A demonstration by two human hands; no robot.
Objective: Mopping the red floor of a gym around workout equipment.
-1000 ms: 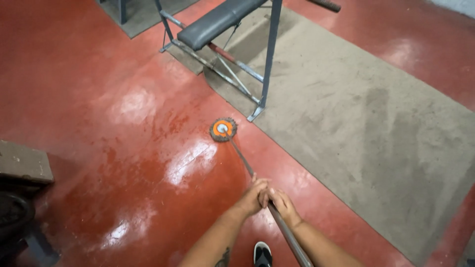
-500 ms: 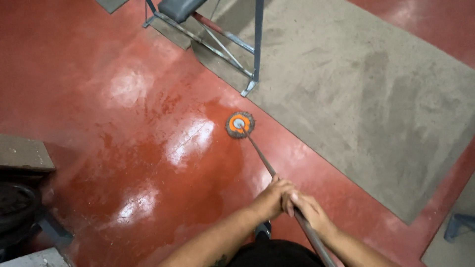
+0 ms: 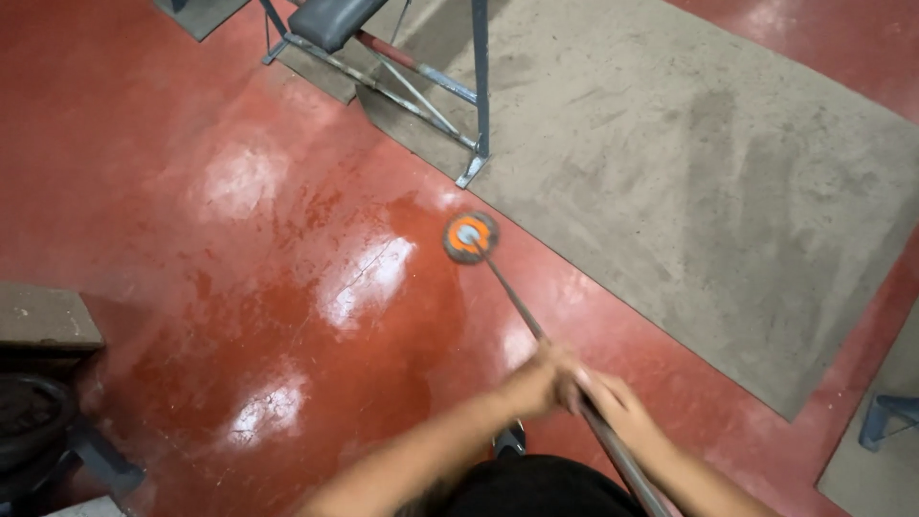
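- Gripping a long metal pole [image 3: 536, 330]: left hand [image 3: 536, 383] and right hand [image 3: 613, 407] both closed around it, touching, left one further down the shaft.
- Pole runs diagonally to a round orange-grey mop head [image 3: 470, 236] resting on the wet red floor [image 3: 239, 239].
- Head sits just beside the grey mat [image 3: 689, 172], near the blue bench frame [image 3: 476, 115].

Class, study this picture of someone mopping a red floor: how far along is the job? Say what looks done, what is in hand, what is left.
Done: the floor left of the mop head shines wet. In hand: left hand and right hand both grip the handle. Left: the red strip beside the mat looks duller, possibly unmopped.
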